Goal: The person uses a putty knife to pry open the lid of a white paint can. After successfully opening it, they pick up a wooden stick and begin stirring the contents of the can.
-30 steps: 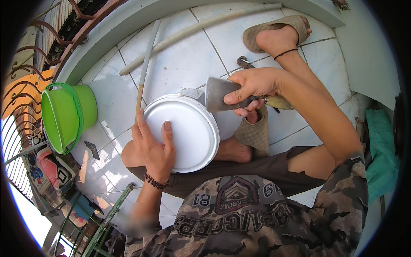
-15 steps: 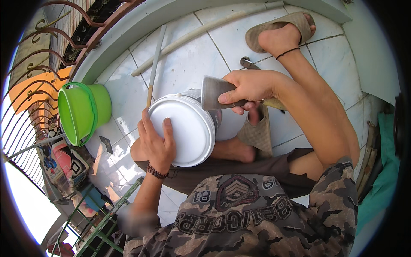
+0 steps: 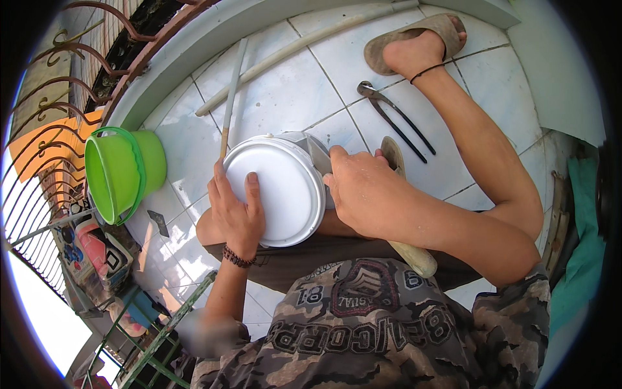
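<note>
A white plastic bucket point(image 3: 285, 188) is tilted between my legs, its round flat face turned up toward me. My left hand point(image 3: 238, 217) grips its left edge, thumb on the face and fingers over the side. My right hand point(image 3: 363, 188) is shut round a scraper with a wide metal blade point(image 3: 315, 154) and a pale wooden handle point(image 3: 416, 259). The blade lies along the bucket's far right side; whether its edge touches is hard to tell. Most of the grip is hidden by my right hand.
Black-handled pincers point(image 3: 395, 117) lie on the tiled floor beyond my right hand. A bright green bucket point(image 3: 123, 172) stands at the left by a metal railing. A long pale pipe point(image 3: 291, 52) and a thinner stick point(image 3: 232, 97) lie farther off. A small dark plate point(image 3: 157, 222) lies near the green bucket.
My right hand has swung the scraper down and nearer, the blade now along the bucket's side and the handle toward me. The pincers are now uncovered. My left hand keeps its place.
</note>
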`<state>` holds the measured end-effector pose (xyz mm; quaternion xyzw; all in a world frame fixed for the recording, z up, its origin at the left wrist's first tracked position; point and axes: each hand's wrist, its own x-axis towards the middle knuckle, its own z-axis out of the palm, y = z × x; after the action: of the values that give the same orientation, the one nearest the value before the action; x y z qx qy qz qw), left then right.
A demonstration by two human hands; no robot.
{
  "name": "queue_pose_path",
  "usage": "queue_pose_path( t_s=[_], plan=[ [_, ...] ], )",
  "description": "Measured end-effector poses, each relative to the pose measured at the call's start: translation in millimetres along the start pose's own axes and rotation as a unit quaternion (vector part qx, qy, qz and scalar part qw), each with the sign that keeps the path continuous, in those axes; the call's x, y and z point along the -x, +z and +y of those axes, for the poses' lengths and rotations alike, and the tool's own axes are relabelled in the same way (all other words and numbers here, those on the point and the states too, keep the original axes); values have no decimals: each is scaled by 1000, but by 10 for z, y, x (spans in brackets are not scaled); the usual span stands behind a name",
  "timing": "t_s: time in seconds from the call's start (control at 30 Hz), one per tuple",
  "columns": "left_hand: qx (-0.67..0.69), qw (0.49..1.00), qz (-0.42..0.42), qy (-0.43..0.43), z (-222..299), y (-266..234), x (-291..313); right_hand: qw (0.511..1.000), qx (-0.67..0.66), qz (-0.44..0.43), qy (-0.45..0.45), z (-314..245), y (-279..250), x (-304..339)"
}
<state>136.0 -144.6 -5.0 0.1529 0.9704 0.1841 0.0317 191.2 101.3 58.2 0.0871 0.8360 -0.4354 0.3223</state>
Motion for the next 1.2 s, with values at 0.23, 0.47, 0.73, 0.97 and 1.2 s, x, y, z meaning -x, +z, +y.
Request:
queue_pose_path(
  t_s=[0.23, 0.47, 0.73, 0.97, 1.2],
  plan=[
    [12, 1000, 6, 12, -47, 31, 14, 997, 13, -71, 31, -182, -185, -139],
    [34, 999, 8, 25, -44, 36, -23, 935, -292, -187, 79, 637, -288, -363],
    [18, 1000, 11, 10, -14, 27, -34, 827, -447, -336, 55, 1110, -66, -899],
    [-5, 1000, 0, -15, 40, -30, -3, 928, -354, -96, 61, 580, -32, -136],
    [-10, 1000, 7, -18, 83, -22, -12, 975, -202, 94, 0, 381, 431, 199]
  ],
)
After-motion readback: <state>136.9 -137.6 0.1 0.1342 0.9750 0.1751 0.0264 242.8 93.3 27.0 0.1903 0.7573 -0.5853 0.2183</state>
